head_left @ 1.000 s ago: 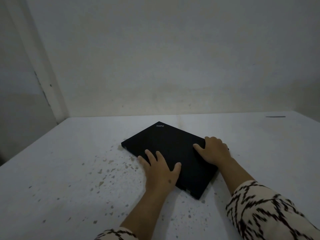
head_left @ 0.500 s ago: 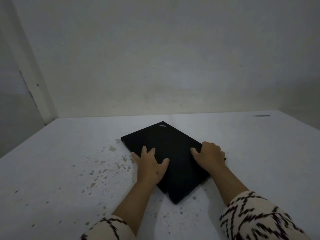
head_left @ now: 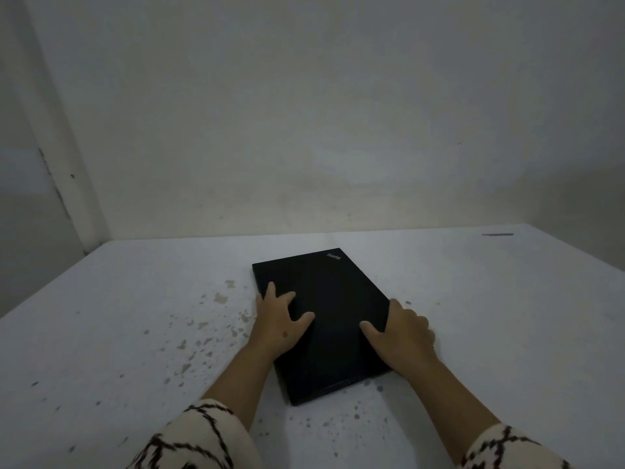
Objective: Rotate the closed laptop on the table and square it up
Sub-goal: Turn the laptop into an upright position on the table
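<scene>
A closed black laptop (head_left: 333, 309) lies flat on the white table (head_left: 118, 316), long axis running away from me and tilted slightly to the left, its logo at the far right corner. My left hand (head_left: 279, 323) rests on its left edge with fingers spread over the lid. On the right edge, my right hand (head_left: 404, 333) grips the side with the thumb lying on the lid and the fingers curled down over the edge.
The table is speckled with chipped spots (head_left: 203, 330) left of the laptop. A bare wall (head_left: 304, 130) rises behind the table's far edge. A thin dark object (head_left: 497, 234) lies at the far right of the table.
The laptop has turned clockwise from a diamond pose to nearly lengthwise. Both hands moved with it, the left to the left edge, the right to the right edge.
</scene>
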### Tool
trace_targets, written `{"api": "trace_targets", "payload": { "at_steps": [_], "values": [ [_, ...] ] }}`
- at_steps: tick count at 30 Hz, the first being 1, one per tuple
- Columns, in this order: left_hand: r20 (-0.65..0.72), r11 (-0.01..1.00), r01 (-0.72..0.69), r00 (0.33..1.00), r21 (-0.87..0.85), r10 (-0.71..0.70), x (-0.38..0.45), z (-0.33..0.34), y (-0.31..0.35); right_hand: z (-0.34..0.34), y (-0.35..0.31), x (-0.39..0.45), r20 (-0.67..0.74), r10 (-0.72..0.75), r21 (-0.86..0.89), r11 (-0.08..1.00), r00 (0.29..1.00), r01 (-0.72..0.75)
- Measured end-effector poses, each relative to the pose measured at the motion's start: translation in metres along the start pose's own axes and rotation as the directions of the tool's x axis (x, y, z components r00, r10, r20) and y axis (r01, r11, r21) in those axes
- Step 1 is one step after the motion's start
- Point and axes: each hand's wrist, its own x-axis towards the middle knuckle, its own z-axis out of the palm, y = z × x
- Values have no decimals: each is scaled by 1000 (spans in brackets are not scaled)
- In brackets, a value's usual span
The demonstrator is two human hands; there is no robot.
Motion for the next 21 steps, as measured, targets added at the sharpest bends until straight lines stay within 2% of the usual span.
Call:
{"api": "trace_targets", "payload": {
  "at_steps": [4,9,14,21],
  "values": [
    [45,970,-110,994,218,103,-11,5,11,3,6,-2,-61,-76,-55,996,995,73],
    [257,846,-282,949,451,179,-37,18,22,3,15,1,-36,-197,-82,978,980,193],
    [352,804,-355,915,478,195,-55,18,18,-3,23,0,129,-310,-109,940,942,325],
    [340,802,-375,912,464,230,-57,18,14,-2,24,-5,113,-342,-184,916,933,358]
  ]
}}
